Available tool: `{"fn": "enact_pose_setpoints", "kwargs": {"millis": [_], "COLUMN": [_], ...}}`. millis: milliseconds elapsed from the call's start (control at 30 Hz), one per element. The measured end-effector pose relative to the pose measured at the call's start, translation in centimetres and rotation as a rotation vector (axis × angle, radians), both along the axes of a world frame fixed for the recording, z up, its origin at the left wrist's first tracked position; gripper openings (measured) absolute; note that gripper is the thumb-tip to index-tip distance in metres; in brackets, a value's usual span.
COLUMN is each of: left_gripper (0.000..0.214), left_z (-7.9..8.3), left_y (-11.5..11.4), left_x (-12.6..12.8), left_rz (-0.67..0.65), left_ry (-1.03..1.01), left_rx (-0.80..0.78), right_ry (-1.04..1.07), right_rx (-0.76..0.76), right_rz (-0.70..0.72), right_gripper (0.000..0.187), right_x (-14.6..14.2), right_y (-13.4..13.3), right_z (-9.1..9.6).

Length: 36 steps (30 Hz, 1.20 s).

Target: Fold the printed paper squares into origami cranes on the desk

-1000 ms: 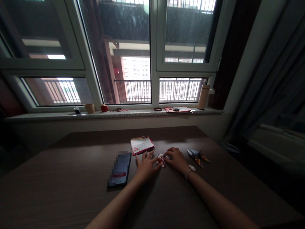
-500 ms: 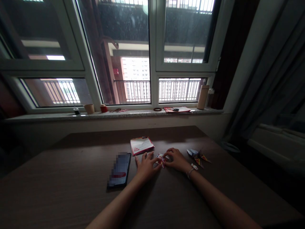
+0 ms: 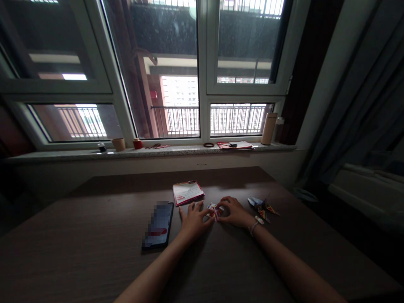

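A small folded piece of printed paper, red, white and purple, lies on the brown table between my two hands. My left hand pinches its left side with thumb and forefinger, the other fingers spread on the tabletop. From the right, my right hand grips the opposite edge between curled fingers and thumb; a pale bracelet circles that wrist. Beyond my left hand rests a stack of printed sheets. Right of my right hand sits a pointed folded-paper piece with yellow, red and white print.
A phone lies left of my left forearm. On the windowsill stand a paper cup, a red spool and a tan flask. Scissors lie there on red-edged papers.
The folded paper has shifted slightly between my fingers, and my right hand and wrist have moved a little. The rest looks the same.
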State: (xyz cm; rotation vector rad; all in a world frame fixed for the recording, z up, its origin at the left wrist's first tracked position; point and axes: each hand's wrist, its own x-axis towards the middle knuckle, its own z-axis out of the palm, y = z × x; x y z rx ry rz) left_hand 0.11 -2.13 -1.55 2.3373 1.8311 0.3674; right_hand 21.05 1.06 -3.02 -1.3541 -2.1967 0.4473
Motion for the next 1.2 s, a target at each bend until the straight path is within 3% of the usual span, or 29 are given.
{"fn": "enact_pose_setpoints", "kwargs": {"millis": [300, 533, 667, 1200], "left_gripper": [0.035, 0.035, 0.034, 0.036], "left_z": [0.0, 0.1, 0.1, 0.3], "left_y": [-0.1, -0.2, -0.2, -0.1], "left_x": [0.0, 0.1, 0.1, 0.2], "left_rz": [-0.005, -0.009, 0.001, 0.025], "left_ry": [-0.027, -0.034, -0.03, -0.026], "left_rx": [0.004, 0.003, 0.018, -0.001], "right_ry": [0.0, -0.003, -0.012, -0.041], "right_rx": [0.013, 0.074, 0.107, 0.047], "right_rz": [0.022, -0.066, -0.104, 0.011], "right_gripper": [0.053, 0.03, 0.026, 0.057], "right_x": [0.5, -0.3, -0.7, 0.2], "right_y": [0.1, -0.1, 0.0, 0.0], "right_z": [-0.5, 0.0, -0.1, 0.2]}}
